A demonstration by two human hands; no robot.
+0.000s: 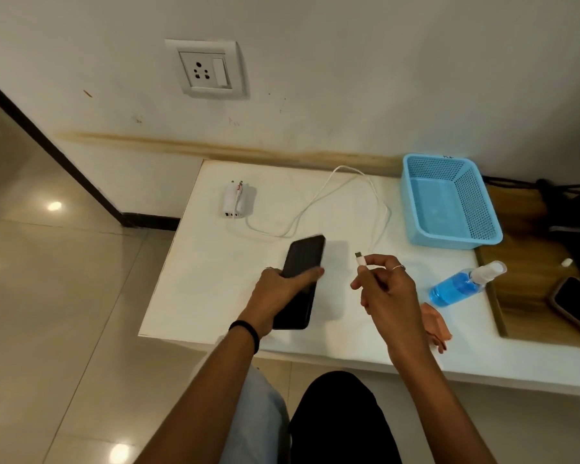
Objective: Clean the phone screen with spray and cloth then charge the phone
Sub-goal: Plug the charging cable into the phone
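Now phone (302, 259) in left hand (275, 289), cable plug (360, 258) in right hand (387, 289)

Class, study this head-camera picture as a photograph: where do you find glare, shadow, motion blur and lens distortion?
Head view: glare spots shine on the floor tiles; the phone in the left hand casts a soft shadow to its right on the white table, and its top edge is smeared by motion; the wide lens bends the dark skirting and the table's edges; the right hand pinching the cable plug looks fairly sharp.
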